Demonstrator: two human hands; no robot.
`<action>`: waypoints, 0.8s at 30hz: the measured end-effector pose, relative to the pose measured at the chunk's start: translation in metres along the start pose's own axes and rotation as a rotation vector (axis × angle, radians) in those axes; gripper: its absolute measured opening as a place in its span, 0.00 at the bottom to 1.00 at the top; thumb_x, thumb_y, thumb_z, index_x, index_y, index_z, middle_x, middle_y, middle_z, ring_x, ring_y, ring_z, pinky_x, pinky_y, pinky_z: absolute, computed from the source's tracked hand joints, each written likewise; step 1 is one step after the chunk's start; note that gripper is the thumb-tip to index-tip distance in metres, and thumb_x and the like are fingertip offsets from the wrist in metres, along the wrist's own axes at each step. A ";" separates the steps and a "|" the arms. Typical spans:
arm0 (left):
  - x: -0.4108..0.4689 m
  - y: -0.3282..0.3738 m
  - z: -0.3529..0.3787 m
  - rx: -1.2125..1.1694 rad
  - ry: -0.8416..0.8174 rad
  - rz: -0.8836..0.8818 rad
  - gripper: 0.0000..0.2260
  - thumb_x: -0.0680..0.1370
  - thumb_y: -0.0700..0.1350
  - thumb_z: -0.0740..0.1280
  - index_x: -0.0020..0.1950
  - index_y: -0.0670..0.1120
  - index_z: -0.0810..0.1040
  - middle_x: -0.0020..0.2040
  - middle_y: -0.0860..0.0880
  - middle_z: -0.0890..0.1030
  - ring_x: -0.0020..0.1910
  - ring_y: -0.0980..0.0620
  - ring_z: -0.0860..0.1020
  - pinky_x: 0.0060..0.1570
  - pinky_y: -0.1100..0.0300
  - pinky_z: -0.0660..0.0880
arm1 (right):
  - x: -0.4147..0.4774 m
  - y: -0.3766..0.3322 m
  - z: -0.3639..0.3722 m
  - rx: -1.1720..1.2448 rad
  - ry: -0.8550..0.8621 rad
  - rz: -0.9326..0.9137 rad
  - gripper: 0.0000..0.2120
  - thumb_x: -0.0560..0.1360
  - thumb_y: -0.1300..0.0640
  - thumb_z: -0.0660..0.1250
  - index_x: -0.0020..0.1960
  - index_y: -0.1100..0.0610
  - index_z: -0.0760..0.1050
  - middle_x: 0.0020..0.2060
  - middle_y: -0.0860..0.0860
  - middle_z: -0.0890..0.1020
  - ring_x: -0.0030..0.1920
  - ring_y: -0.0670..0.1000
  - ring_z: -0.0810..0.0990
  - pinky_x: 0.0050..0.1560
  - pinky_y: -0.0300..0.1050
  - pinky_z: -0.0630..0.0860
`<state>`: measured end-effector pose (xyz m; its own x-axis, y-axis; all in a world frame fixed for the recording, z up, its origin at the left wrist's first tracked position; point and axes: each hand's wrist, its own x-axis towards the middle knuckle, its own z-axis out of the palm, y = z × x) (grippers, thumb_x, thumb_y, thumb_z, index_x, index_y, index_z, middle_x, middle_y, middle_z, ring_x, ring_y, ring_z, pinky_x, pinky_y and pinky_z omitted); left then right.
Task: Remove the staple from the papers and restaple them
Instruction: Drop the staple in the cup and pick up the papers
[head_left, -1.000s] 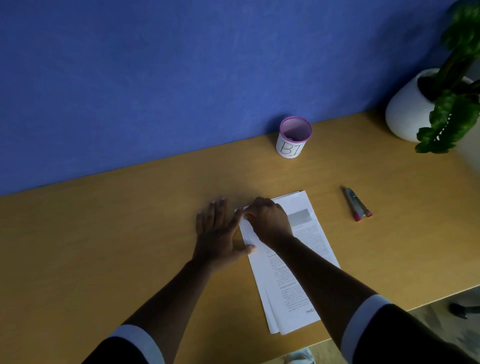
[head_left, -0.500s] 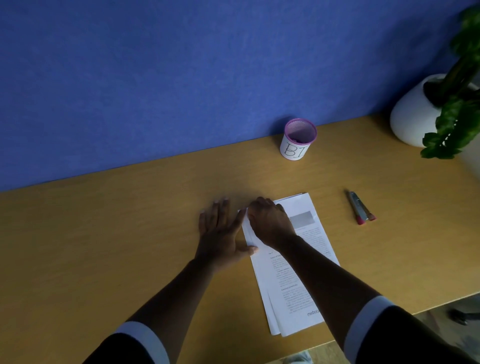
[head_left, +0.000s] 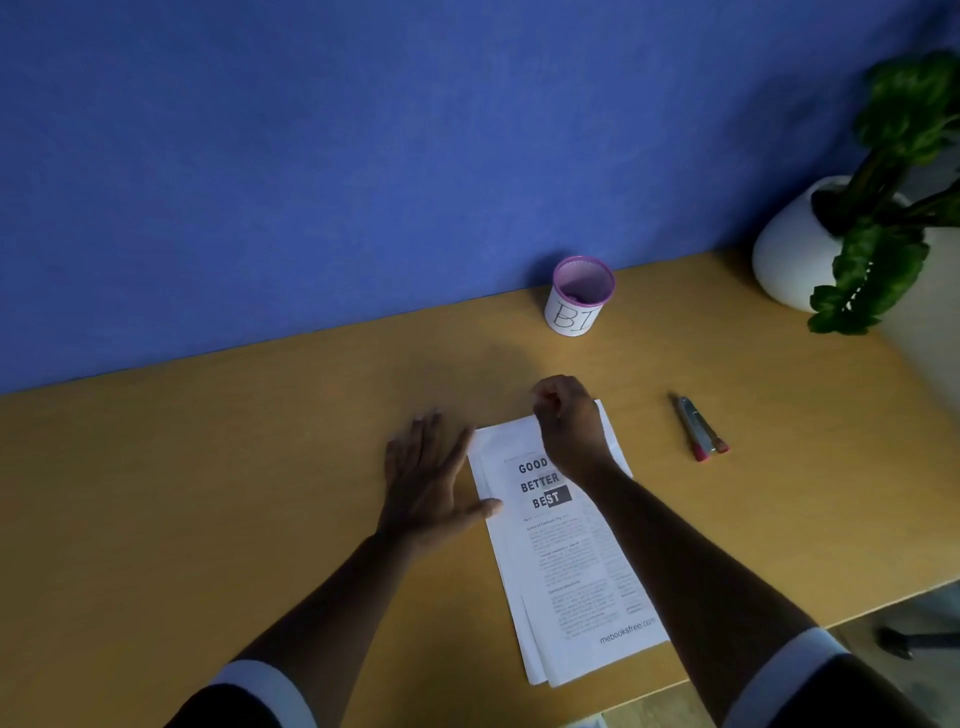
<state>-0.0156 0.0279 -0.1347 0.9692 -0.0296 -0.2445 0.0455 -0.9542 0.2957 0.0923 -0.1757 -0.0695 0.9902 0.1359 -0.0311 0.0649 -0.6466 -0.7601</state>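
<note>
blue wall behind, wooden desk (head_left: 208, 467) below it, dim light. left to right: left hand (head_left: 431, 478) lies flat on the desk, palm down, fingers spread a little, thumb stretched right so its tip presses the left edge of the papers (head_left: 566, 561). papers are a small stack of printed sheets lying near the front-centre of the desk, long side running away from the person, slightly fanned at the bottom; top page reads "good better best" with small text below and a web address at the foot. right hand (head_left: 569, 426) is over the top edge of the stack, fingers curled in, fingertips bunched at the far left of the hand as if pinching something tiny; cannot tell what, too small and dark. the staple itself is not discernible. behind the papers, against the wall, a white pen cup (head_left: 576, 299) with a purple rim and letters "bi" on it. right of the papers, apart from them, a small metal tool with red tips (head_left: 698, 428), probably a staple remover, lying on the desk untouched. far right corner, a white round pot (head_left: 795, 249) with a green plant (head_left: 883, 208).
</note>
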 end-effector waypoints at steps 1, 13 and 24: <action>0.000 -0.001 -0.002 -0.035 -0.006 0.000 0.49 0.75 0.78 0.56 0.90 0.59 0.43 0.88 0.48 0.32 0.86 0.46 0.30 0.82 0.36 0.35 | 0.006 -0.003 -0.008 0.020 0.041 -0.011 0.04 0.82 0.66 0.67 0.51 0.59 0.80 0.48 0.51 0.80 0.48 0.50 0.78 0.44 0.28 0.69; 0.012 -0.001 -0.029 -0.203 -0.299 -0.065 0.50 0.82 0.54 0.65 0.86 0.47 0.26 0.84 0.48 0.23 0.80 0.49 0.22 0.82 0.42 0.30 | 0.129 -0.044 -0.089 -0.388 0.231 0.020 0.15 0.86 0.55 0.60 0.63 0.62 0.80 0.62 0.64 0.79 0.60 0.65 0.80 0.62 0.60 0.78; 0.015 0.000 -0.027 -0.198 -0.354 -0.101 0.54 0.74 0.52 0.63 0.75 0.54 0.15 0.80 0.51 0.17 0.78 0.49 0.18 0.81 0.43 0.27 | 0.164 -0.033 -0.090 -0.615 0.117 0.076 0.17 0.86 0.51 0.60 0.63 0.61 0.81 0.59 0.63 0.79 0.59 0.62 0.79 0.59 0.59 0.81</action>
<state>0.0059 0.0360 -0.1131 0.8161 -0.0719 -0.5735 0.2153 -0.8830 0.4171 0.2639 -0.1997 0.0086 0.9996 0.0126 0.0271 0.0188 -0.9692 -0.2456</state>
